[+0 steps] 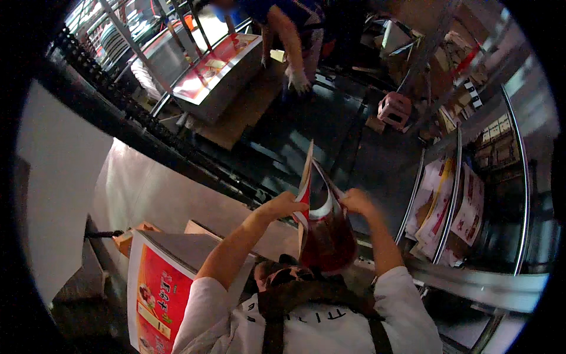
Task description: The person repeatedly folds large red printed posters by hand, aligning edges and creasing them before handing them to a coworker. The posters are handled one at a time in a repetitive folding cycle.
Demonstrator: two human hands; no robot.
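Observation:
Between my two hands hangs a printed sheet (330,236), bent into a deep curve with a dark red, glossy inner face. My left hand (285,206) pinches its left edge, where a red and white printed part shows. On the opposite edge, my right hand (357,202) is closed with the fingers gripping the sheet. The bottom of the curve hangs in front of my chest. Whether it is one sheet or several together I cannot tell. Below my left forearm lies a stack of red and white printed sheets (168,289).
Ahead, a co-worker's gloved hand (299,81) reaches down beside another printed stack (218,65) on a brown board (236,118). A pink stool (394,110) stands ahead right. Metal rails (449,194) at the right front a pile of printed sheets (436,206).

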